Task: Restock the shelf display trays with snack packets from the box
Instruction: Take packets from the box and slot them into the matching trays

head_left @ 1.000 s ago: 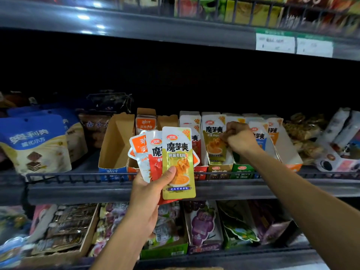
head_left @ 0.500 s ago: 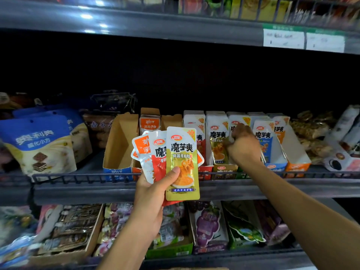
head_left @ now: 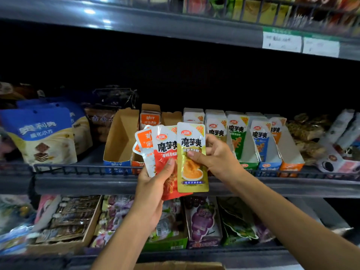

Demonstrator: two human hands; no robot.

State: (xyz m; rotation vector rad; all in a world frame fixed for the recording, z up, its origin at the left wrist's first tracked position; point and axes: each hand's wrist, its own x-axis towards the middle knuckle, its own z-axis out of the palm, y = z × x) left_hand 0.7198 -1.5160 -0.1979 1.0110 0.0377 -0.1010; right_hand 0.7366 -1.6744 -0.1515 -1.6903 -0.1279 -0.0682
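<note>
Packets fan out in the left hand (head_left: 153, 184), thumb clamped across an orange one, a red one (head_left: 165, 152) and a gold one (head_left: 191, 158), held in front of the trays (head_left: 251, 160). The right hand (head_left: 218, 158) pinches the gold packet's edge. Risk: tugging it free could drag the loose red neighbour out, or land it in the wrong-flavour tray.

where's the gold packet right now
Centre of the head view: the gold packet fronts the fan, pinched by both hands, right of the red packet.
</note>
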